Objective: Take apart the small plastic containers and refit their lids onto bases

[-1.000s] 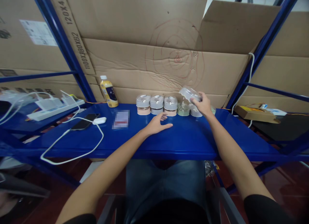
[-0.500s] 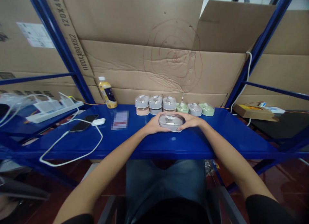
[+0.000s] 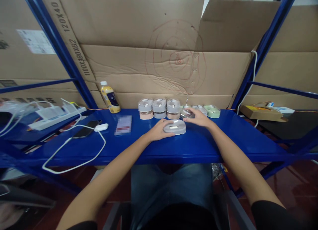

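Observation:
My left hand (image 3: pixel 158 130) grips the left end of a grey oval box (image 3: pixel 177 128), which rests on the blue table (image 3: pixel 149 150). A small pale bar shows at the middle of the box's top. My right hand (image 3: pixel 200 118) holds a clear lid (image 3: pixel 186 113) by its right side, behind and a little right of the box. Beyond the hands runs a row of similar oval boxes. Three stacks with clear grey tops (image 3: pixel 159 105) stand on the left. On the right are single boxes, including a green box (image 3: pixel 213 111); the lid and right hand partly hide others.
A yellow bottle (image 3: pixel 110 97) stands at the back left. Nearer lie a blurred card (image 3: pixel 123 125), a phone (image 3: pixel 86 128) and a looped white cable (image 3: pixel 74 170). A power strip (image 3: pixel 57 118) is far left. Blue posts and cardboard (image 3: pixel 119 64) bound the table.
Both hands were around the box with its clear lid on. My right hand has lifted the lid off, back and to the right, while my left hand stays on the box.

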